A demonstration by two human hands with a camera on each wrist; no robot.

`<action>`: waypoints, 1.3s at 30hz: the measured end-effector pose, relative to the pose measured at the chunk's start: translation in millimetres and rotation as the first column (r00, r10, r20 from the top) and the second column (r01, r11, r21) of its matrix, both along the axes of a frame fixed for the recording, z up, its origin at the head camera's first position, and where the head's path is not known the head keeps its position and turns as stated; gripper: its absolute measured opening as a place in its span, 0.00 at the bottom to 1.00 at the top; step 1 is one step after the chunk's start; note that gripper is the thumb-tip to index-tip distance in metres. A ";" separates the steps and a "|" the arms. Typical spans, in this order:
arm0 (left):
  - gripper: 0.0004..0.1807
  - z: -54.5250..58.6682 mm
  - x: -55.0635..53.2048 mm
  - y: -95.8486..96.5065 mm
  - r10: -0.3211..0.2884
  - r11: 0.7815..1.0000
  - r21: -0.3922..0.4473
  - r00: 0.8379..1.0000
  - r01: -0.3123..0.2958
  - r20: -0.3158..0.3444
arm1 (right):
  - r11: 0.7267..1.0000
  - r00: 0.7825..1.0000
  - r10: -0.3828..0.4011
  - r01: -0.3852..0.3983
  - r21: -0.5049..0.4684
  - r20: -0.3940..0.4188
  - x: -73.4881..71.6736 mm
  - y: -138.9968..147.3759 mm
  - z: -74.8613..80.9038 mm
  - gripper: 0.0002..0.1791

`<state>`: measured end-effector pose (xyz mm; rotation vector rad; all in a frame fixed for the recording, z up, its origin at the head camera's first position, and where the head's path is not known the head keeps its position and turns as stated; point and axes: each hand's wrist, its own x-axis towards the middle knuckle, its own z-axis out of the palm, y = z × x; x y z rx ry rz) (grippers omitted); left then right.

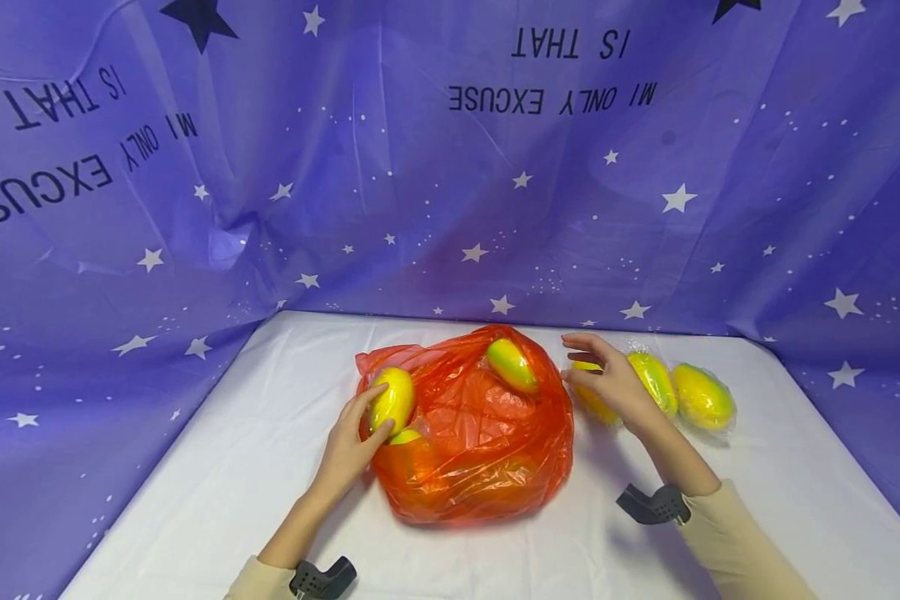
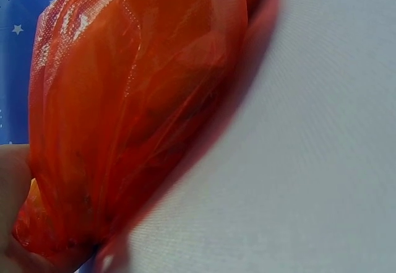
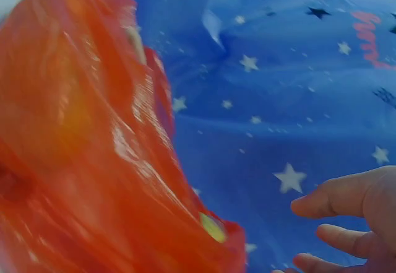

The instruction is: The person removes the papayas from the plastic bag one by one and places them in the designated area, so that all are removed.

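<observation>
Behind red bag [image 1: 480,475], starry cloth [image 1: 420,192]

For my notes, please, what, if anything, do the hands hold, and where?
The left hand holds a yellow fruit by its left side; the right hand, nothing.

Beyond the grip [image 1: 354,438] and along both its sides, I see a shiny purple-blue curtain [image 1: 420,192] hanging in folds. White stars [image 1: 678,198], black stars [image 1: 201,22] and upside-down black lettering [image 1: 495,99] cover it. Beneath the grip I have a white-covered table [image 1: 783,483], with soft shadows to the right.
</observation>
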<state>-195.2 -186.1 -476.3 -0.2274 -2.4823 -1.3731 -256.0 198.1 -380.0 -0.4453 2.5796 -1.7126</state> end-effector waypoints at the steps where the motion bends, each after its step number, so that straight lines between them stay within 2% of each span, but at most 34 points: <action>1: 0.29 0.1 0.0 0.2 -0.002 1.000 0.001 1.000 0.002 0.003 | 1.000 1.000 0.014 -0.014 -0.002 -0.002 -0.4 -4.9 -1.0 0.29; 7: 0.29 0.8 0.0 0.6 0.006 1.000 0.006 1.000 -0.006 0.009 | 0.995 0.995 0.101 -0.101 -0.022 0.009 -4.7 -31.6 -8.2 0.29; 15: 0.29 2.5 1.0 0.8 0.012 1.000 0.013 1.000 -0.012 0.000 | 0.982 0.982 0.186 -0.185 0.025 -0.034 -13.3 -65.0 -11.3 0.28; 20: 0.29 3.8 1.6 1.4 0.010 1.000 0.011 1.000 -0.010 -0.012 | 0.970 0.970 0.241 -0.240 0.040 -0.018 -16.0 -91.6 -13.8 0.27; 29: 0.29 4.9 3.1 1.9 0.013 1.000 0.011 1.000 -0.013 0.008 | 0.940 0.953 0.300 -0.302 0.161 0.041 -17.4 -135.2 -21.8 0.30; 35: 0.29 4.3 2.1 2.3 0.013 1.000 0.012 1.000 -0.013 0.016 | 0.941 0.953 0.297 -0.302 0.155 0.054 -27.2 -152.4 -17.4 0.29; 39: 0.29 3.5 1.7 2.1 0.009 1.000 0.014 1.000 -0.009 0.017 | 0.938 0.947 0.306 -0.318 0.137 0.100 -33.8 -162.0 -18.9 0.29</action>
